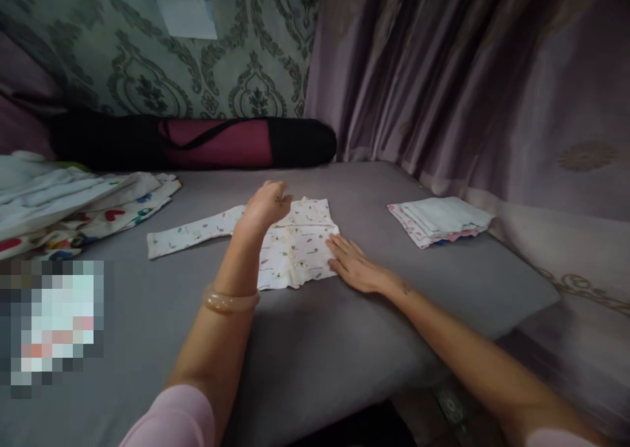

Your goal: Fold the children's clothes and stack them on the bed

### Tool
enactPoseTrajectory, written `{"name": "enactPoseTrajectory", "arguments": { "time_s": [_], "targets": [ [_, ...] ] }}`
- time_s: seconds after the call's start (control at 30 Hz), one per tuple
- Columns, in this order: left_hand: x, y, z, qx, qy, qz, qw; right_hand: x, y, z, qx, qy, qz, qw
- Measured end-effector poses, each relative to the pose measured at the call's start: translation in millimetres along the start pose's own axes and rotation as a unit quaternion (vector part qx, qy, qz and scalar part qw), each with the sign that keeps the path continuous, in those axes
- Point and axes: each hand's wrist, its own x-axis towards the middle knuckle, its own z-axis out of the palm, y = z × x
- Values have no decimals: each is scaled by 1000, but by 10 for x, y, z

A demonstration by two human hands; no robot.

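Observation:
A small white baby shirt (312, 253) printed with little coloured figures lies on the grey bed sheet. Its left sleeve (194, 232) stretches out sideways, while the right sleeve appears laid across the upper part of the body. Flat against the shirt's right edge rests my right hand (357, 265), fingers extended. My left hand (268, 204) is over the shirt's upper left part, fingers loosely bent and a gap showing by the thumb. Nothing shows in its grip; some of its fingers are hidden from view. A pale bangle (230, 300) circles my left wrist.
A stack of folded cloths (438, 217) lies on the right. Loose printed clothes (113, 207) are heaped at the left. A long black and maroon bag (221, 144) lies along the wall. Curtains (467, 73) hang on the right, beside the bed sheet's (315, 342) edge.

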Motion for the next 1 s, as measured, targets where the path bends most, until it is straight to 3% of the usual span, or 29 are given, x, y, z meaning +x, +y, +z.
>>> {"name": "enactPoseTrajectory", "arguments": {
  "time_s": [0.17,0.3,0.43,0.57,0.73,0.87,1.0],
  "targets": [
    [-21,100,-162,1,-22,11,1000,-483,-122,-117,18,-37,18,999],
    [-21,94,-143,19,-77,-5,997,-799,-170,-299,16,-68,1,998],
    [-196,-91,-48,34,-120,18,992,-807,-157,-545,28,-76,-27,996],
    [-578,-561,-36,38,-111,18,993,-392,-112,-687,68,-36,-41,996],
    [-940,-1304,-302,122,-38,-121,984,346,-154,-522,75,55,-43,995],
    [-990,-1756,-550,192,6,-233,953,859,-349,-315,60,91,-64,992],
    [-911,-2032,-630,167,1,-328,930,1246,-556,-190,38,119,-67,990]
  ]
}}
